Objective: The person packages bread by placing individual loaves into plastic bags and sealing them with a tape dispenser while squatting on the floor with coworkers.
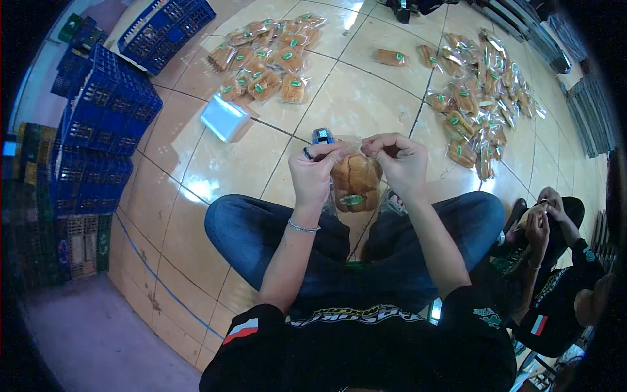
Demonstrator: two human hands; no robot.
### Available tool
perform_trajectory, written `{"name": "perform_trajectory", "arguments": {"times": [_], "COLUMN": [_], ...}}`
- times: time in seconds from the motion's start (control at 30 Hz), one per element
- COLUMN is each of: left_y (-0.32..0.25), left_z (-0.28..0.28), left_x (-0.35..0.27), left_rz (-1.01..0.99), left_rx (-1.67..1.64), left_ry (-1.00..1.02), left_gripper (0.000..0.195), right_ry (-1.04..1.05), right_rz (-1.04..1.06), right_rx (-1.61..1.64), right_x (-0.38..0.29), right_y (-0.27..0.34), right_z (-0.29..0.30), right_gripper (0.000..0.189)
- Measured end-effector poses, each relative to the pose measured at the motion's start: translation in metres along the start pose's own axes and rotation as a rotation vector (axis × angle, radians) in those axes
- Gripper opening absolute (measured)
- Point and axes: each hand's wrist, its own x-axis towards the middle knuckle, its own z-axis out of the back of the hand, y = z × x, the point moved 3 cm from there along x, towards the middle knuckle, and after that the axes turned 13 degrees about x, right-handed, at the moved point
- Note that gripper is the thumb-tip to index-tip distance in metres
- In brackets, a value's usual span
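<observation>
Between my hands hangs a clear plastic bag with a brown bread loaf point(356, 179) inside. A green oval label point(351, 200) shows near the loaf's lower end. My left hand point(316, 169) pinches the upper left of the bag's mouth between thumb and fingers. On the opposite corner, my right hand point(399, 159) pinches the plastic in the same way. Just beyond my left fingers stands a small blue object with a checkered top point(322, 135), partly hidden by that hand. A stack of clear plastic bags point(224, 117) lies on the tiles farther to the left.
Bagged breads point(267, 61) form a pile at the far left, and a larger pile point(480, 93) spreads at the right. A single bagged bread point(391, 57) lies between them. Blue plastic crates point(110, 105) stand along the left. At the right, a co-worker's hands point(541, 215) hold something.
</observation>
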Motion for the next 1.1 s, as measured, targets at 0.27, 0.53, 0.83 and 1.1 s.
{"name": "perform_trajectory", "arguments": {"times": [0.27,0.53,0.83,1.1], "left_y": [-0.007,-0.016,-0.006,0.028], "left_z": [0.0,0.006,0.006,0.015], "left_x": [0.013,0.008,0.008,0.01], "left_rz": [-0.057,-0.403,-0.548,0.217], "left_rx": [-0.146,0.449,0.649,-0.224], "left_ry": [0.149,0.213,0.162,0.22], "left_gripper": [0.023,0.021,0.014,0.031], "right_ry": [0.129,0.194,0.263,0.302], "right_rz": [0.278,0.395,0.196,0.402], "right_rx": [-0.366,-0.603,-0.491,-0.504], "right_x": [0.001,0.002,0.004,-0.001], "right_y": [0.0,-0.001,-0.004,-0.005], "right_z": [0.005,0.0,0.0,-0.002], "right_gripper": [0.029,0.031,0.019,0.022]}}
